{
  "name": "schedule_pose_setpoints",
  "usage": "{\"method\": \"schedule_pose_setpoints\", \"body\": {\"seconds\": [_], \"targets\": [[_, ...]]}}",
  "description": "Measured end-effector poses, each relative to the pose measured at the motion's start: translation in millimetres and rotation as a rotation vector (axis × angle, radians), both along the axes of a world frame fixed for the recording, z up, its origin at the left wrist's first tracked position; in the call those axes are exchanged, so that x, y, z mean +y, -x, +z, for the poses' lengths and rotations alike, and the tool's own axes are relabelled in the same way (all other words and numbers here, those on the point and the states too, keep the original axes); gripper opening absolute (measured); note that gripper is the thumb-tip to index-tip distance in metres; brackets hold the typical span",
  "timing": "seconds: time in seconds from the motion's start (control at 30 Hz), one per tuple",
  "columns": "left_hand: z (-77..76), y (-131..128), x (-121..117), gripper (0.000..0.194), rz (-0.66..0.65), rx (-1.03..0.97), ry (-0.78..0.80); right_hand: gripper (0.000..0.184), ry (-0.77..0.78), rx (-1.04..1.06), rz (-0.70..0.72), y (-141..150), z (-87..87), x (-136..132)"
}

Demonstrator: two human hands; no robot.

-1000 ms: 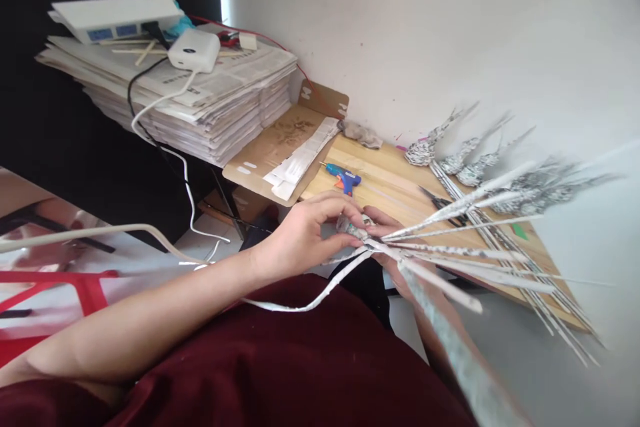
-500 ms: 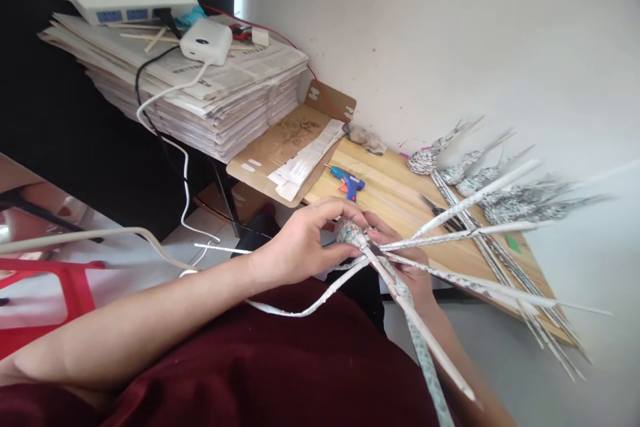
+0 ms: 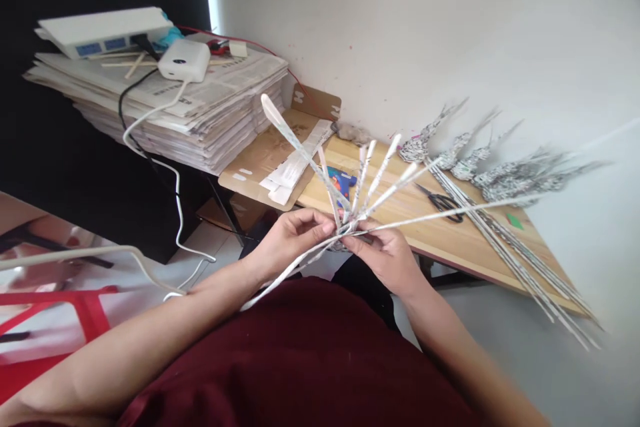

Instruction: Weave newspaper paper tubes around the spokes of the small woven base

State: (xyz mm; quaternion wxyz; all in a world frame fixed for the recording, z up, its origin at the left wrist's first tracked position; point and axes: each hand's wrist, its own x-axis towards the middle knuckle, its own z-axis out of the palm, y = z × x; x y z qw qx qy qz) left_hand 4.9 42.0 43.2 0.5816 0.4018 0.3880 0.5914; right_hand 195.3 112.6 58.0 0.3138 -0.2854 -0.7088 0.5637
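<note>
Both hands hold one small woven piece of rolled newspaper tubes (image 3: 350, 223) in front of my chest. My left hand (image 3: 287, 240) pinches it from the left with the fingers closed. My right hand (image 3: 387, 257) grips it from the right and below, fingers curled. Several loose tube ends (image 3: 370, 170) fan up and away from the hands toward the wall. One long flat strip (image 3: 280, 273) trails down to the left across my dark red shirt.
A wooden table (image 3: 450, 240) along the white wall carries a blue glue gun (image 3: 345, 181), scissors (image 3: 443, 203), long paper tubes (image 3: 520, 250) and several finished woven pieces (image 3: 500, 170). A newspaper stack (image 3: 200, 113) with a power strip and white adapter (image 3: 183, 60) stands at the left.
The woven piece has been turned so its loose tubes now point up and toward the wall instead of to the right and down. My right hand now shows below it.
</note>
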Motion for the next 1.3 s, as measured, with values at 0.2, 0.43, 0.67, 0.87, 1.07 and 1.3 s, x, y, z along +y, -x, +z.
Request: {"method": "schedule_pose_setpoints", "body": {"seconds": [0.2,0.43,0.67,0.87,1.07,1.3], "targets": [[1.1,-2,-3,0.038,-0.05,-0.042,0.181,0.028,-0.032,-0.162,0.001,2,-3.3,3],[3.3,-5,0,0.034,0.011,-0.069,0.258,0.032,-0.041,-0.162,0.066,0,-5.2,7],[1.0,-6,0,0.032,0.001,-0.158,0.263,0.04,0.133,0.008,0.018,-7,-10.4,4],[-2.4,-6,0,0.031,-0.001,-0.213,0.259,0.04,0.086,0.025,-0.06,-8,-4.3,-8],[-1.3,-7,-1,0.031,-0.005,-0.21,0.235,0.041,-0.212,-0.032,-0.136,-7,-1.1,-22],[0.7,-7,-5,0.033,0.063,-0.177,0.204,0.036,-0.41,-0.037,-0.146,-3,-7.0,-23]]}}
